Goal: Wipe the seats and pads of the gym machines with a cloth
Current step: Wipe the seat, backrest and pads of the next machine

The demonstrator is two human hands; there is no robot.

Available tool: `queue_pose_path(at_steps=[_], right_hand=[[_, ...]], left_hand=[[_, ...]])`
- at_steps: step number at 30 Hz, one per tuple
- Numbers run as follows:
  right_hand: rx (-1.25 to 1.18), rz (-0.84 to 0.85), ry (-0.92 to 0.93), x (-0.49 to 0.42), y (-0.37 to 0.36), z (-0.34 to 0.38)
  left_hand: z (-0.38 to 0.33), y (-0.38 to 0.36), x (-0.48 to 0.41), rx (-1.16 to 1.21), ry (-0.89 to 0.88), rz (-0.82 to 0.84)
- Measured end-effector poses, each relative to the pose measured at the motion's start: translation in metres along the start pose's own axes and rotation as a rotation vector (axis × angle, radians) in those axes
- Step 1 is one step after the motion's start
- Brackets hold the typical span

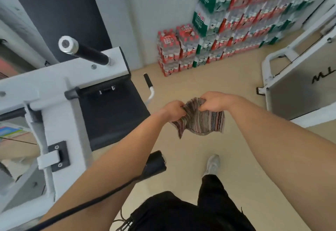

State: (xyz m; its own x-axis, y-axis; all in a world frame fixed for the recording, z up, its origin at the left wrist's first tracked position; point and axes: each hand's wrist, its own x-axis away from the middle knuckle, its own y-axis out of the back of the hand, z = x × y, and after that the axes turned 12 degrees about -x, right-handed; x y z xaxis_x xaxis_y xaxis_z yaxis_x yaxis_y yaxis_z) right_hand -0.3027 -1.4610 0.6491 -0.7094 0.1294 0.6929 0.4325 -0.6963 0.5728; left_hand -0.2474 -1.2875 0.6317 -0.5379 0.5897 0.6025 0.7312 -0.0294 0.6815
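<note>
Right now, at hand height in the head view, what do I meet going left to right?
White metal machine frame → black padded seat → left hand → striped woven cloth → right hand → white metal machine panel.

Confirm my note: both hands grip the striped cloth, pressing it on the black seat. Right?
Not quite. The head view shows the left hand and right hand gripping the striped cloth, but held up beside the black seat, not pressed on it.

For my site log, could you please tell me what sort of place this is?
Probably a gym: a white metal machine frame with a black padded seat, plus stacked shrink-wrapped bottled-water packs.
</note>
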Motion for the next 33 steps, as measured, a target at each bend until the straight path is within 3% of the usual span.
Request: queue_pose_path(at_steps=[9,14,21,33], right_hand=[[0.114,0.18,0.212,-0.119,0.134,0.004],[0.19,0.258,0.289,-0.196,0.173,0.033],[0.456,0.407,0.329,-0.297,0.185,0.113],[0.636,0.7,0.456,-0.409,0.148,0.256]], left_hand=[[-0.025,0.053,-0.106,0.254,0.316,-0.103],[-0.006,0.08,-0.145,0.388,0.452,-0.188],[0.06,0.117,-0.205,0.564,0.584,-0.216],[0.134,0.156,-0.241,0.897,0.943,-0.315]])
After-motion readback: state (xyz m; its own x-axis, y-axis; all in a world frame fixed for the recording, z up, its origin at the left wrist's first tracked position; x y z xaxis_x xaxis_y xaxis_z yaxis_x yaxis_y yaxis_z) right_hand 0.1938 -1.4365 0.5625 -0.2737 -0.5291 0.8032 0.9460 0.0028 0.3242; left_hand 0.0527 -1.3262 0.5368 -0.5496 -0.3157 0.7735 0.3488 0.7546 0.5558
